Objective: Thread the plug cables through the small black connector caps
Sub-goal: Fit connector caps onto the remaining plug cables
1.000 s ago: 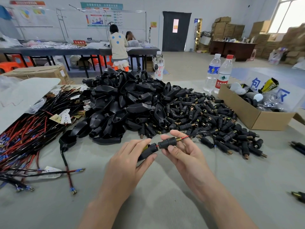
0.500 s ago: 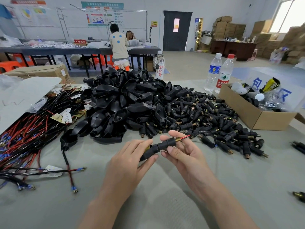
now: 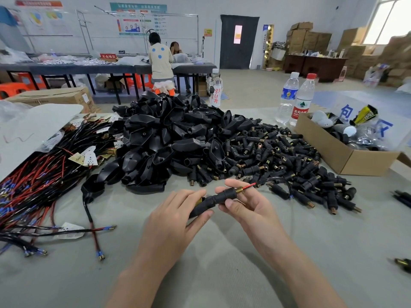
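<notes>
Head view: right hand [image 3: 246, 205] pinches one small black connector cap [image 3: 224, 194] between thumb and forefinger. Left hand [image 3: 175, 216] pinches a black plug sleeve [image 3: 200, 207], thumb below, fingers on top. Both parts are held just above the grey table [image 3: 211, 270], in front of the loose cap pile [image 3: 289, 161].

Change: a second ago cap and sleeve are apart, with a short run of red wire showing between them. Half a second ago the gap is nearly gone. Now the cap butts against the sleeve and no wire shows between them. Red wire [image 3: 249, 186] shows only past the cap's brass end [image 3: 239, 190], running right into the black cable [image 3: 278, 180] that trails over the pile. Hands barely shift; the cap travels along the wire toward the left hand.

Meaning: this cable looks threaded through its cap, which is seated or nearly so. Cannot tell if the two parts are locked or just touching, since the joint is partly behind the left fingertips. Likely next: press or twist home, set aside, take a fresh cap. Risk: the thin red wire kinks at the brass end if pushed crooked.

Rest: heap of larger plug housings [image 3: 166, 141] behind, wire bundle [image 3: 33, 185] at left, cardboard box [image 3: 329, 156] and water bottles [image 3: 289, 96] at right.
</notes>
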Available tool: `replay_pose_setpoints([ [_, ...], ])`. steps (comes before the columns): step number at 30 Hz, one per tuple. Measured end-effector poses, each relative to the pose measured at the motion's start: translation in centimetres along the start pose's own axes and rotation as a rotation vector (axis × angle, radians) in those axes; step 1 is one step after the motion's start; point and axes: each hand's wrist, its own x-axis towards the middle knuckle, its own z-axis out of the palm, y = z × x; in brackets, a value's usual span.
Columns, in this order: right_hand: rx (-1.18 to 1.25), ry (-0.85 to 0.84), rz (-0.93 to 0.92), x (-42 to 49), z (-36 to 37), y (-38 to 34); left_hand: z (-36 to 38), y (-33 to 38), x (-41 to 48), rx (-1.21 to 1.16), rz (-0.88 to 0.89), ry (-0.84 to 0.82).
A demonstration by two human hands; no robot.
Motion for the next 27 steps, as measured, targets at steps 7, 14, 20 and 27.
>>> replay_pose_setpoints([
  [7, -0.063, -0.01, 0.008, -0.09, -0.26, -0.06, -0.04, 0.14, -0.09, -0.052, -0.037, -0.037],
  [14, -0.114, -0.018, -0.001, -0.24, -0.18, -0.24, -0.25, 0.07, -0.18, -0.074, -0.034, -0.052],
  [20, -0.165, -0.035, 0.008, -0.35, -0.27, -0.48, -0.32, 0.11, -0.32, -0.128, -0.066, -0.103],
  [27, -0.145, -0.043, 0.025, -0.38, -0.43, -0.48, -0.43, 0.32, -0.22, -0.172, -0.08, -0.13],
])
